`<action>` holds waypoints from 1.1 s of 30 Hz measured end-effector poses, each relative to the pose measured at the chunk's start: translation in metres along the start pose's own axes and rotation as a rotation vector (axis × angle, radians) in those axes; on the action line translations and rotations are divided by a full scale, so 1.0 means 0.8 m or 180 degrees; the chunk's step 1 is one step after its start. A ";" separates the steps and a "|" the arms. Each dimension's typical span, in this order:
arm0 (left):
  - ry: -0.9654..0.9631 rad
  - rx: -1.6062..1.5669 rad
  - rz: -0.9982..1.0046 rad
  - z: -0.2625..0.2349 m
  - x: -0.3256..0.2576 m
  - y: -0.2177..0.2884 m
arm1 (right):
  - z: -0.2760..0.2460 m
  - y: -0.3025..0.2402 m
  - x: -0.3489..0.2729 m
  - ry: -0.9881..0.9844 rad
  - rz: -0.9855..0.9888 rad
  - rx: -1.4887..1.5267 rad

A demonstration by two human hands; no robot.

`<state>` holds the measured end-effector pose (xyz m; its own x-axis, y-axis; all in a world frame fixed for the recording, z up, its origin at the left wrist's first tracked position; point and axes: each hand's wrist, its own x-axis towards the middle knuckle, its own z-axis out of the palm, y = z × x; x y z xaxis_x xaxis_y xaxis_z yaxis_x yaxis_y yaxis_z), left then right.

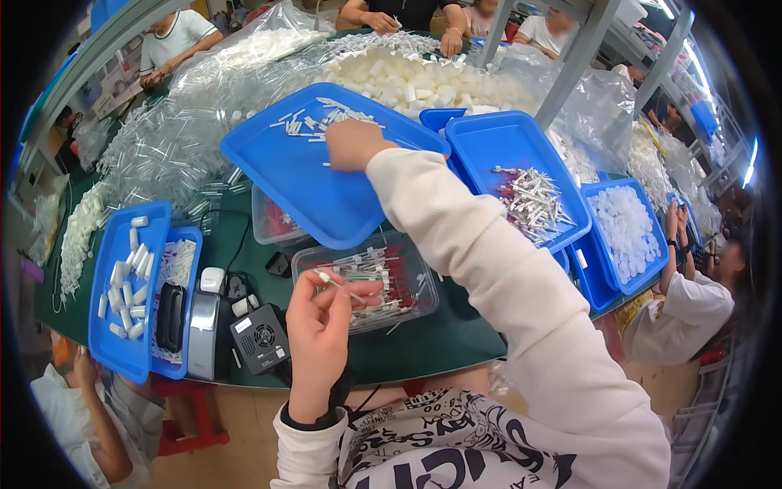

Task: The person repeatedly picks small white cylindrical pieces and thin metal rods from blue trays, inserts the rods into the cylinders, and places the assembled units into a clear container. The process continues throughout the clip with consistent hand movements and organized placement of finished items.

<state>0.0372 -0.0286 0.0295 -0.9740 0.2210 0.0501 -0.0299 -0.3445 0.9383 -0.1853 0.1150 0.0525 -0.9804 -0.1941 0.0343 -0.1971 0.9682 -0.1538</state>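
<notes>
Left hand: my left hand (319, 330) was raised close to me, thumb and fingertips pinched together on a thin white stick (338, 285).
Stick: it lay slanted across my fingertips, just above the clear tub (366, 281).
Clear tub: it sat on the green table (432, 338) just beyond my left hand, holding more thin sticks with red ends.
Black box: a small black box with a fan grille (261, 337) stood to the left of that hand, near the table edge.
Right hand: my right hand (352, 143) reached far out, its pale sleeve stretched across the table, and rested on the big blue tray (309, 183); I could not tell whether its fingers were apart or together.
Blue tray: it leaned tilted over the tubs, with a scatter of small white pieces (314, 122) just beside my right hand.
Right side: another blue tray (497, 143) held a heap of sticks (533, 204).
Far end: piles of white caps (407, 77) and clear bags covered the table.
</notes>
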 end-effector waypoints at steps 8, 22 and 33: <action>0.0255 0.0232 0.0478 0.015 -0.008 0.001 | -0.032 0.043 -0.077 0.0769 0.0164 0.0677; -0.0330 -0.0712 0.0246 0.059 -0.030 -0.002 | -0.027 0.001 -0.400 0.1429 0.0307 0.3892; -0.0379 -0.0342 0.0038 0.085 -0.040 -0.004 | -0.018 0.020 -0.414 0.1814 -0.0223 0.3241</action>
<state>0.0834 0.0277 0.0481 -0.9411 0.3206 0.1072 -0.0485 -0.4420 0.8957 0.1362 0.1973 0.0529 -0.8748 0.1070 0.4725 -0.4158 0.3345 -0.8457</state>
